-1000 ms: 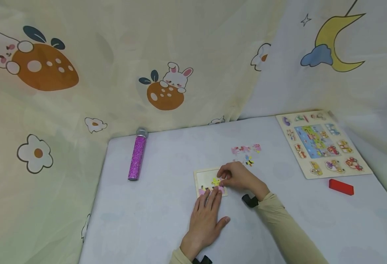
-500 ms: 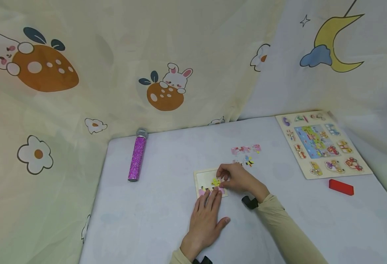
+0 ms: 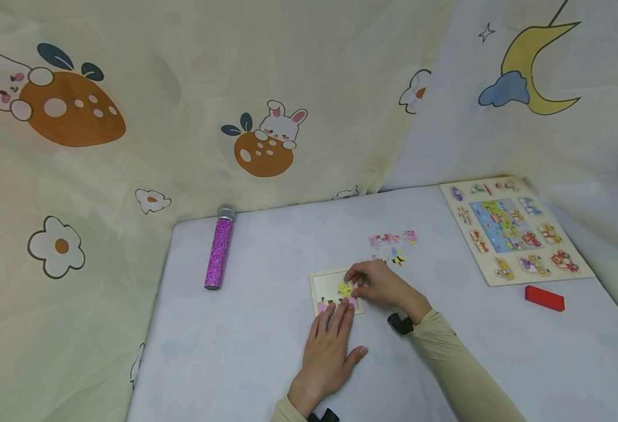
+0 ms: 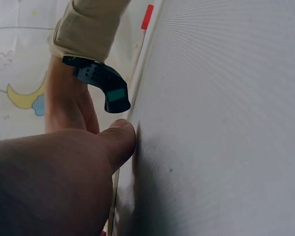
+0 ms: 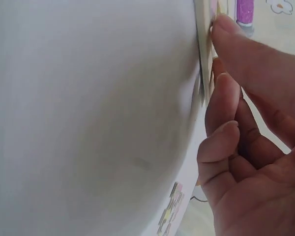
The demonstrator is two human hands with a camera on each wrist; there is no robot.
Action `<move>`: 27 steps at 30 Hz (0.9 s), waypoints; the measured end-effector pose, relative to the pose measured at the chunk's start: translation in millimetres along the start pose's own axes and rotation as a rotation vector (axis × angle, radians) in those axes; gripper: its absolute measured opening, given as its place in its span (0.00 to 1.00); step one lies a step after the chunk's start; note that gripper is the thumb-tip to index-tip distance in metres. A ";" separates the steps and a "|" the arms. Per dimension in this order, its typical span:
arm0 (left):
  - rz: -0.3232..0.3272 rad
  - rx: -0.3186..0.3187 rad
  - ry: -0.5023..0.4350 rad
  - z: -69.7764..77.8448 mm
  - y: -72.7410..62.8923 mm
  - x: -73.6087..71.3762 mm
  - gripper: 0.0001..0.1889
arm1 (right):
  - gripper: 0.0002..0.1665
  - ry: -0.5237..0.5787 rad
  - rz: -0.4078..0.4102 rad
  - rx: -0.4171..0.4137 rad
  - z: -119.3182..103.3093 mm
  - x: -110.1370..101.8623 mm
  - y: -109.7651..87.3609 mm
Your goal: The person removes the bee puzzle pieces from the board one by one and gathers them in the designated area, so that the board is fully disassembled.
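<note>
A small jigsaw puzzle in a pale wooden frame lies mid-table in the head view. Pink pieces line its near edge, and a yellow puzzle piece sits above them. My left hand lies flat, its straight fingertips resting on the frame's near side. Over the frame's right side, my right hand has thumb and curled fingers at the yellow piece, pinching it; the contact is partly hidden. In the right wrist view, the thumb touches the frame's edge and the other fingers curl in.
Several loose puzzle pieces lie behind my right hand. A glittery purple microphone stands toward the left. At the right are a large wooden picture puzzle board and a red block. A patterned curtain borders the table's back.
The yellow piece has turned slightly under my right fingers, which have shifted only a little. My left hand has stayed in place.
</note>
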State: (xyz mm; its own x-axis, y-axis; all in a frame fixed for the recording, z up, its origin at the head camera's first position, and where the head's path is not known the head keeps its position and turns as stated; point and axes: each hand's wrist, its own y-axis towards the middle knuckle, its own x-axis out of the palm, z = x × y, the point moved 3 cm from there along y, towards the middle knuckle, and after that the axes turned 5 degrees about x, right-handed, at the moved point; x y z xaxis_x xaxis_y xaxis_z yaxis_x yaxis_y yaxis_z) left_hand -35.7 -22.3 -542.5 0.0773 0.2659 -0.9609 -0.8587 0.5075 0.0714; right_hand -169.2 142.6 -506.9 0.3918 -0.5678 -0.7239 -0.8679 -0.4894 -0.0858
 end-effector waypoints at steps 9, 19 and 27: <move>0.012 -0.001 0.009 0.7 0.2 0.9 0.45 | 0.15 0.012 0.033 0.025 12.0 -14.1 -6.8; 0.014 -0.002 0.005 1.0 0.1 0.7 0.45 | 0.14 0.039 0.135 0.065 39.7 -47.0 -23.5; 0.036 0.012 0.004 2.9 -1.6 -2.2 0.44 | 0.14 0.029 0.201 0.121 69.5 -69.9 -39.1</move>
State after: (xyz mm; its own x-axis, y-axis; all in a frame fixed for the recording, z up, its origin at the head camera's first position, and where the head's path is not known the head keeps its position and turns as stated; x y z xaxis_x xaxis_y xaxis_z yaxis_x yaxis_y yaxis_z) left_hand -33.0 -21.3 -539.7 0.0447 0.2809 -0.9587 -0.8545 0.5079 0.1090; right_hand -183.8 247.3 -500.5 0.2143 -0.6659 -0.7146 -0.9590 -0.2822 -0.0247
